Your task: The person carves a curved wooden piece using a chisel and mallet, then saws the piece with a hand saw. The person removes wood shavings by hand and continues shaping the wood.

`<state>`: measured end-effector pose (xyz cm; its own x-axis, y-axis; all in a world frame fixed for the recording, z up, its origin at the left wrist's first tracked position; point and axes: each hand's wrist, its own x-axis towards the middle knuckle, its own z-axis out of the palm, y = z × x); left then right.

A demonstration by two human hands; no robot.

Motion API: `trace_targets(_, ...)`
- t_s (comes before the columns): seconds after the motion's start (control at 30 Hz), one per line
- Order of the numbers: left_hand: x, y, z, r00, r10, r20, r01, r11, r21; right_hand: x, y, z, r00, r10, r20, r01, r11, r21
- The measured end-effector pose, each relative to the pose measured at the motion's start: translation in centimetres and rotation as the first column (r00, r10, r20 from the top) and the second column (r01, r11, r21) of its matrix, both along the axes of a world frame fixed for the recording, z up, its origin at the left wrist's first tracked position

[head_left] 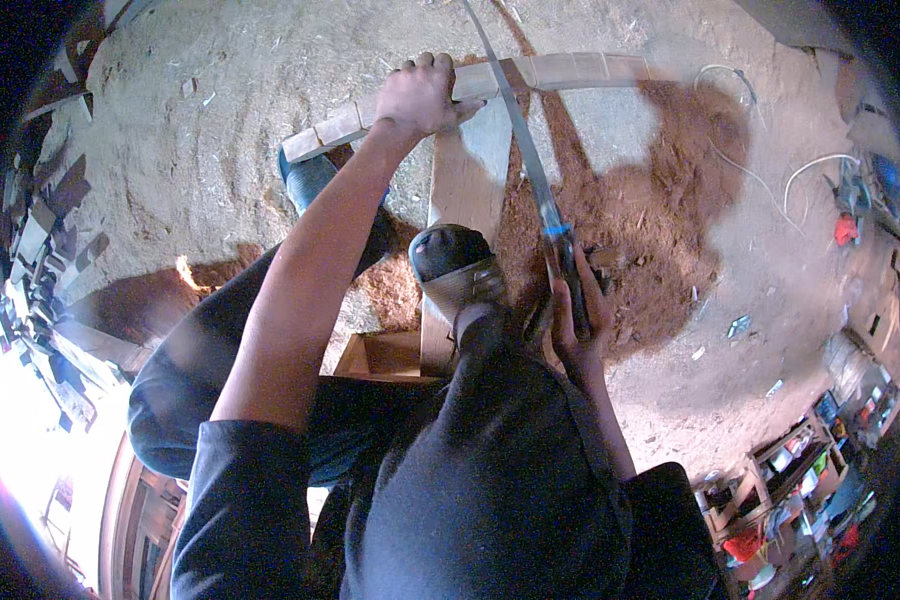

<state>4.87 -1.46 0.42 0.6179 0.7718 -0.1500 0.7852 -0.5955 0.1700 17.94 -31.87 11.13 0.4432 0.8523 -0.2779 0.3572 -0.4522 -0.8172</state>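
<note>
saw [535, 160] across wooden strip [580, 70]
left hand [417, 97] clamps the strip, seemingly steadying it; right hand [592, 322] wraps around the saw's handle [573, 270].

It was a woodworking workshop, and a rough one — reddish-brown sawdust [670, 205] lay spread over the dusty floor [220, 150], wood offcuts [35, 235] cluttered the left side, and a handsaw [535, 170] crossed a lined wooden batten [575, 69] — all at ground level.

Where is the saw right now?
In the head view, the saw is upper middle, held in the right hand, its length crossing the wooden strip.
</note>
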Motion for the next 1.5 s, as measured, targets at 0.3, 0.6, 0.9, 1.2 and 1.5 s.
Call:
trace_targets(0.3, 0.8, 0.0, 0.1, 1.0, 0.009, 0.001, -0.009, 1.0, -0.021, 1.6, 8.9, -2.3, 0.99, -0.029, -0.139, 0.061, 0.971, 0.23)
trace_targets(0.6, 1.5, -0.2, 0.3, 1.0, 0.007, -0.016, -0.007, 1.0, -0.015, 0.7, 4.1, -0.8, 0.999, -0.038, -0.024, 0.041, 0.987, 0.155)
trace_targets(0.9, 1.0, 0.0, -0.1, 1.0, -0.014, -0.022, 0.013, 1.0, -0.015, 0.9, 1.7, -2.0, 0.999, -0.023, 0.027, 0.018, 0.981, 0.193)
trace_targets(1.2, 1.5, 0.7, -0.2, 1.0, 0.026, -0.006, -0.026, 0.999, -0.021, 1.4, 9.0, -3.2, 0.999, -0.037, 0.003, 0.034, 0.928, 0.371)
trace_targets(1.5, 0.5, 0.2, 0.2, 1.0, 0.017, -0.002, -0.017, 1.0, -0.021, 1.4, 3.4, 1.4, 1.0, 0.01, 0.002, -0.01, 0.984, 0.176)
